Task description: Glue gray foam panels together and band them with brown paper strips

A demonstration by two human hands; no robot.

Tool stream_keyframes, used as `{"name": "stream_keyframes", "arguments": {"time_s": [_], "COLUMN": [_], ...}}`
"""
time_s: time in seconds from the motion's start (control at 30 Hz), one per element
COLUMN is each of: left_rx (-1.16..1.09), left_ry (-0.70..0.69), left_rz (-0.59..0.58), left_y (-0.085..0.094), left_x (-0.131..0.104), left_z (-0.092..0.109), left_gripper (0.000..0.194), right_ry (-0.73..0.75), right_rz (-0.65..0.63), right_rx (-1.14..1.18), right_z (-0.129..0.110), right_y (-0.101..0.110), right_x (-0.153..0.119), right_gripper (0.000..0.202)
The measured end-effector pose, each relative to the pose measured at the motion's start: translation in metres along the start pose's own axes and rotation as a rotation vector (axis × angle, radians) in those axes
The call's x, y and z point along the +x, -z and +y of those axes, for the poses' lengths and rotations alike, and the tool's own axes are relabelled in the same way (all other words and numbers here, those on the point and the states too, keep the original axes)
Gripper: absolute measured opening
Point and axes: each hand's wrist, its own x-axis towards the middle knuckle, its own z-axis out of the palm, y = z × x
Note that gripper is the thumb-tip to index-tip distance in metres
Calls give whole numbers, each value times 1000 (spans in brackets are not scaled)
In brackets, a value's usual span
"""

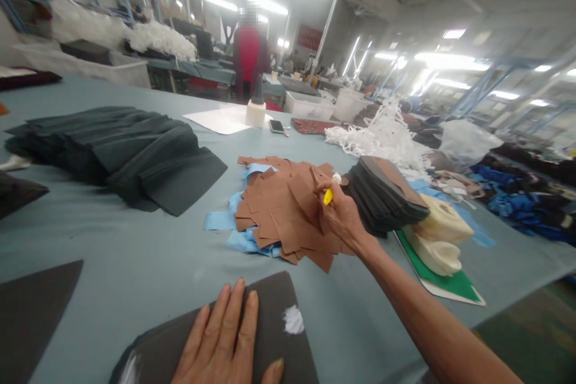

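My left hand (225, 342) lies flat, fingers stretched out, on a dark grey panel (274, 300) near the front of the table. A ragged white patch (294, 320) shows near the panel's right edge. My right hand (338, 210) is closed around a small yellow tool (328, 196), whose kind I cannot make out; something white shows at its upper end. Its fingertips reach over a loose heap of brown cut pieces (274, 210), and whether they also grip a piece is unclear. Light blue pieces (220, 220) stick out from under the heap's left side.
Dark fabric pieces (121, 150) lie stacked on the left. Beside my right hand stands a dark stack (382, 192), with a yellowish block (443, 219) and green board (454, 281) next to it. Farther back are a phone (276, 126), white scraps (382, 135) and a person (249, 54).
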Motion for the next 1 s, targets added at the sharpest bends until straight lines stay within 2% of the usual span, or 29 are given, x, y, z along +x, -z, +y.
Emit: {"name": "stream_keyframes", "arguments": {"time_s": [0.13,0.23,0.33,0.4,0.53,0.6,0.67,0.77,0.83,0.9,1.0], "left_rx": [-27,-13,-7,-26,-60,-55,-95,-401,-766,-1146,-1565], "left_ry": [91,58,-8,-2,50,39,60,237,431,619,792], "left_rz": [75,92,26,-52,-97,-46,20,52,-47,-182,-208], "left_y": [-5,-1,5,7,6,11,24,57,81,102,121], "left_x": [2,6,8,7,7,12,22,37,45,51,56], "left_z": [7,5,0,-2,-1,-1,-2,-4,-3,1,11], "left_gripper": [66,61,58,60,68,68,64,50,43,48,66], "right_ry": [6,26,73,112,196,249,307,387,493,698,982], "right_rz": [60,144,214,247,240,210,198,203,198,198,179], "right_rx": [107,183,251,305,437,485,498,472,405,225,-53], "right_z": [-8,-17,-27,-35,-62,-79,-96,-116,-125,-132,-140], "right_y": [11,25,43,54,70,76,82,90,95,100,102], "right_x": [2,6,7,4,-15,-31,-49,-76,-93,-107,-123], "right_gripper": [31,31,25,19,16,13,7,9,14,17,19]}}
